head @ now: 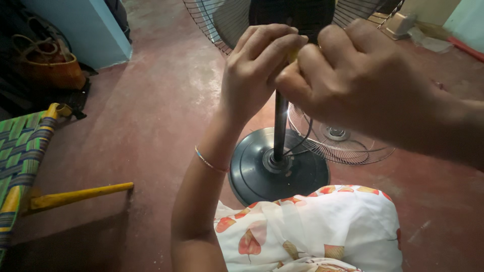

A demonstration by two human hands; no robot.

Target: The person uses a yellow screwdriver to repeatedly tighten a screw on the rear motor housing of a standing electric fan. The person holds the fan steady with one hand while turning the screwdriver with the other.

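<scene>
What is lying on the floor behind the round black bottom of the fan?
Behind the round black base a wire fan guard lies flat on the red floor. The right hand covers its far edge, so that part stays hidden.

Both arms are bare from the wrist up, with no sleeves in view. The left hand (pixel 257 70) has a thin bracelet (pixel 209 162) of small pale and coloured beads on its wrist; the right hand (pixel 353 80) wears nothing. Over the lap lies a white cloth (pixel 322 226) printed with orange and tan leaves.
</scene>
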